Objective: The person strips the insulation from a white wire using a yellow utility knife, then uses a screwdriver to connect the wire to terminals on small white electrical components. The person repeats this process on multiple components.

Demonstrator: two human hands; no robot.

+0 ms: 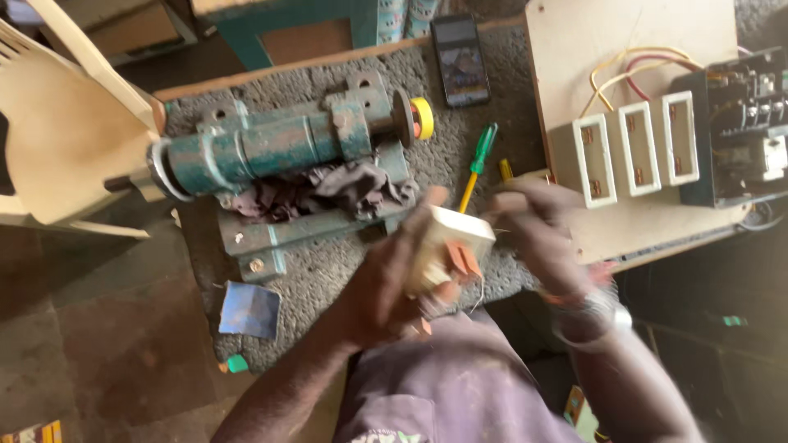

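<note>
My left hand [392,275] grips a small cream-coloured plastic block [450,246] with orange-brown copper pieces on its underside, held above the edge of the rough grey bench [328,271]. My right hand [533,226] is close beside the block on its right, fingers curled, blurred by motion; a yellow tool tip [505,169] shows just above it, and I cannot tell if the hand holds it. A green-handled screwdriver [478,160] lies on the bench just beyond both hands.
A teal-green bench vice [279,143] with a dark rag [328,193] fills the bench's left. A phone [460,59] lies at the back. A wooden board [607,221] at right carries three cream blocks [632,149], coloured wires and a black electrical unit [743,123]. A cream plastic chair [57,139] stands at left.
</note>
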